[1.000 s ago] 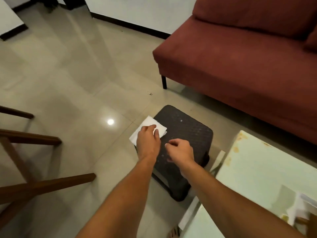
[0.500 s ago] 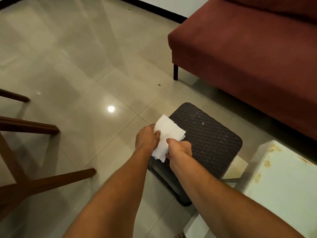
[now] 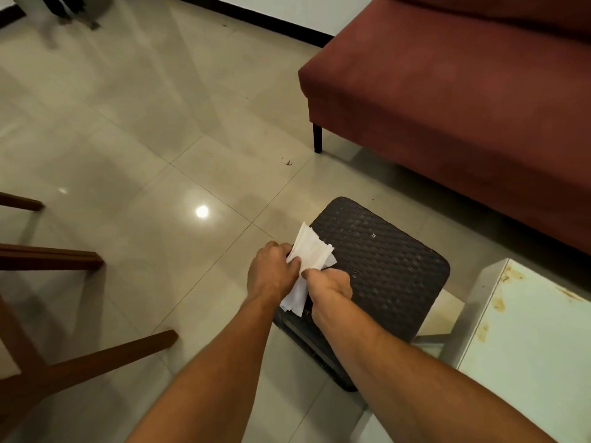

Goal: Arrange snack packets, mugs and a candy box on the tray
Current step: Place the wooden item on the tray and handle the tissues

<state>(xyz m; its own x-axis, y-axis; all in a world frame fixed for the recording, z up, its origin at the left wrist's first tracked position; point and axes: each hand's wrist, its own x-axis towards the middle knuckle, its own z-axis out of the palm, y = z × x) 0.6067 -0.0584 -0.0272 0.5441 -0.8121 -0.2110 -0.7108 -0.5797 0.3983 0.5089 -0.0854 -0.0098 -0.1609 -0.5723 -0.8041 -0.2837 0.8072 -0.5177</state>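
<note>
Over the near corner of the woven stool, left grip and right grip both pinch a white tissue, seemingly folding it (tray, mugs, snack packets, candy box not in view)

Sofa cut by top and right edges, white table by right and bottom, wooden frame by left; left hand and right hand hide white paper middle; floor speck too small to identify.

A dark woven stool is standing on glossy tiles, a white tissue at its 9 o'clock edge. A maroon sofa is sitting at its 1 o'clock, a stained table at 4 o'clock.
</note>
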